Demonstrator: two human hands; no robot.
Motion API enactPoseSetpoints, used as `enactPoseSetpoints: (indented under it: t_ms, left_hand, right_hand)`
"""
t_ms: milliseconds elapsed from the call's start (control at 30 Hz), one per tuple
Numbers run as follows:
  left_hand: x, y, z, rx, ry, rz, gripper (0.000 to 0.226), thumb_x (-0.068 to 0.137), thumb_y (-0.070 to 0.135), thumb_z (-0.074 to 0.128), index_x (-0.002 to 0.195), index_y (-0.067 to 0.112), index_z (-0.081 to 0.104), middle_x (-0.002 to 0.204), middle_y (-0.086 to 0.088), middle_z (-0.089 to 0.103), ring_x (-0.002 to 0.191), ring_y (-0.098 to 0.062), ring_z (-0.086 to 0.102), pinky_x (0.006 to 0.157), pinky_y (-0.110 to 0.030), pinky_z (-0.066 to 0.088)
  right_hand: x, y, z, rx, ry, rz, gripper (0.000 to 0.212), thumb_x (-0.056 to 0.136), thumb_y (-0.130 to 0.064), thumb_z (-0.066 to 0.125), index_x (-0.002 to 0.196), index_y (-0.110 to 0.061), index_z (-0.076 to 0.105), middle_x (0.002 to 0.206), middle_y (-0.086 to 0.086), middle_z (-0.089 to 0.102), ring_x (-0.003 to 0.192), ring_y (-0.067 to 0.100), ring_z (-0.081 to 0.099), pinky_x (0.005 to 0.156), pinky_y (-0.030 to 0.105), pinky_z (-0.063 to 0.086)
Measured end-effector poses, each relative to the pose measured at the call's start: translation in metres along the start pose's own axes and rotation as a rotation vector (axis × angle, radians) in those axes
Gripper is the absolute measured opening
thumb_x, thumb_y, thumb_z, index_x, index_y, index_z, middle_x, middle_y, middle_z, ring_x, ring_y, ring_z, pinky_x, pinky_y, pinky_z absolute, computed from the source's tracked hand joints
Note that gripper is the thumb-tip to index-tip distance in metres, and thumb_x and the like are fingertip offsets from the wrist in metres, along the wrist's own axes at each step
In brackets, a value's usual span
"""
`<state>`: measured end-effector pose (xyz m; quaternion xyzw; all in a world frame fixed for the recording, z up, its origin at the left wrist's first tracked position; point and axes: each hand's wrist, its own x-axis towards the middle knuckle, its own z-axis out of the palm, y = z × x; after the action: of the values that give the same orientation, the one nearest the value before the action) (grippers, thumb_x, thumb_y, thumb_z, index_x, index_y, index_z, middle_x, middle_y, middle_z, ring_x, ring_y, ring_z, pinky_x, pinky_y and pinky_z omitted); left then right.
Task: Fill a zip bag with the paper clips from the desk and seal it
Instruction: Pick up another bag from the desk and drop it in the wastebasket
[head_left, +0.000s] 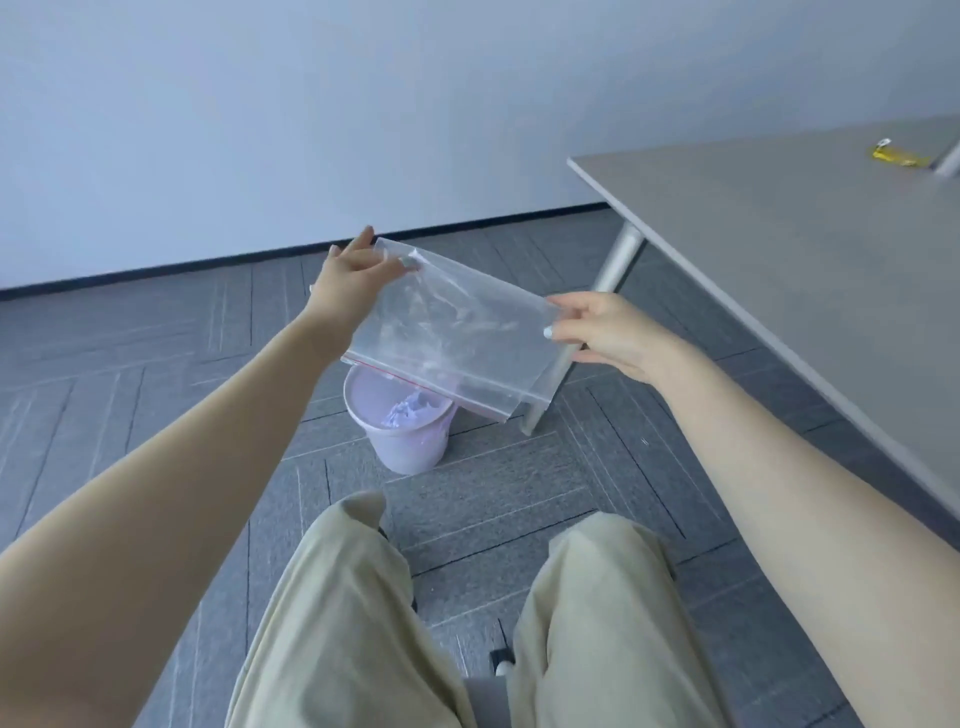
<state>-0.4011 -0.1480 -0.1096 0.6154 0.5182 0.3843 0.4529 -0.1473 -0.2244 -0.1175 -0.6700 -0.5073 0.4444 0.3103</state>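
Zip bag (457, 332) — seemingly empty — pinched between left hand (358, 273); right hand (602, 332)

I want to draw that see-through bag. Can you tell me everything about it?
The clear, rectangular plastic zip bag looks thin and crinkly, with a red line along its zip edge, which is the lower edge, nearest the person. It looks empty. It is held up in the air, tilted, above a pale purple bin on the floor. The left hand pinches its far corner; the right hand pinches its right edge.
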Motion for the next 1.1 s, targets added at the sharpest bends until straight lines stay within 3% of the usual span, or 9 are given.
enactPoseSetpoints:
  t_ms: [67,133,233,333,467,633,833,967,1100]
  left_hand:
    - [0.005,-0.021,-0.007,-0.038,-0.008,-0.033,0.007,0.072,0.034,0.065,0.068,0.033,0.070,0.146,0.012,0.037,0.139,-0.009,0.020,0.113,-0.037,0.016]
    - [0.018,-0.048,-0.013,-0.082,-0.026,-0.090,0.010,0.078,0.027,0.063,0.073,0.027,0.071,0.130,0.008,0.054,0.118,-0.010,0.046,0.094,-0.027,0.035]
    - [0.046,-0.090,-0.021,-0.142,0.025,-0.182,0.011,0.081,0.023,0.061,0.083,0.023,0.072,0.085,0.005,0.068,0.078,-0.013,0.060,0.069,-0.026,0.046]
    - [0.085,-0.141,-0.023,-0.186,0.030,-0.312,0.036,0.081,0.012,0.062,0.114,0.023,0.060,0.063,0.013,0.071,0.061,-0.001,0.066,0.059,-0.014,0.049]
    - [0.135,-0.213,-0.022,-0.346,0.005,-0.540,0.066,0.084,0.003,0.057,0.139,0.024,0.029,0.082,-0.002,0.064,0.053,-0.011,0.069,0.052,-0.025,0.053]
    - [0.171,-0.279,-0.028,-0.385,0.362,-0.781,0.072,0.084,-0.004,0.052,0.142,0.022,0.019,0.116,-0.010,0.053,0.061,-0.015,0.058,0.040,-0.022,0.053]
    - [0.189,-0.338,-0.025,-0.296,0.539,-0.993,0.077,0.082,0.000,0.045,0.144,0.025,0.008,0.120,-0.011,0.050,0.068,-0.021,0.052,0.060,-0.029,0.046]
    - [0.202,-0.354,-0.003,-0.306,0.566,-1.037,0.077,0.081,-0.001,0.041,0.143,0.029,0.007,0.142,-0.010,0.041,0.114,-0.037,0.054,0.097,-0.047,0.045]
    - [0.212,-0.355,0.021,-0.366,0.434,-1.051,0.064,0.086,0.001,0.048,0.142,0.015,0.021,0.143,-0.014,0.040,0.118,-0.032,0.050,0.098,-0.040,0.039]
  right_hand:
    - [0.023,0.007,0.016,-0.125,-0.080,0.104,0.036,0.079,-0.017,0.066,0.114,-0.018,0.060,0.112,-0.002,0.061,0.102,0.011,0.059,0.086,0.030,0.050]
    - [0.053,0.016,0.032,-0.156,-0.088,0.166,0.024,0.079,-0.024,0.066,0.102,-0.017,0.064,0.109,-0.001,0.061,0.106,0.014,0.056,0.083,0.029,0.048]
    - [0.109,0.032,0.057,0.014,-0.024,0.236,0.020,0.080,-0.031,0.063,0.095,-0.019,0.064,0.104,0.000,0.062,0.099,0.017,0.059,0.089,0.034,0.046]
    - [0.170,0.052,0.085,0.219,0.007,0.354,0.016,0.085,-0.035,0.058,0.092,-0.021,0.061,0.094,-0.002,0.065,0.080,0.015,0.063,0.075,0.032,0.046]
    - [0.240,0.083,0.131,0.228,-0.158,0.558,0.027,0.083,-0.045,0.053,0.096,-0.022,0.061,0.096,0.004,0.069,0.091,0.024,0.065,0.080,0.037,0.049]
    - [0.299,0.118,0.180,0.231,-0.272,0.734,0.007,0.083,-0.019,0.052,0.089,-0.018,0.055,0.083,0.001,0.065,0.082,0.019,0.065,0.076,0.035,0.049]
    - [0.355,0.155,0.241,0.463,-0.017,0.813,0.003,0.088,-0.012,0.053,0.086,-0.014,0.055,0.080,0.005,0.059,0.068,0.016,0.057,0.059,0.029,0.045]
    - [0.379,0.167,0.261,0.500,0.032,0.828,0.029,0.089,-0.024,0.052,0.117,-0.018,0.052,0.113,0.006,0.053,0.094,0.018,0.056,0.078,0.036,0.044]
    - [0.397,0.167,0.262,0.402,-0.010,0.915,0.055,0.085,-0.032,0.056,0.136,-0.025,0.035,0.129,0.005,0.040,0.113,0.025,0.047,0.082,0.041,0.042]
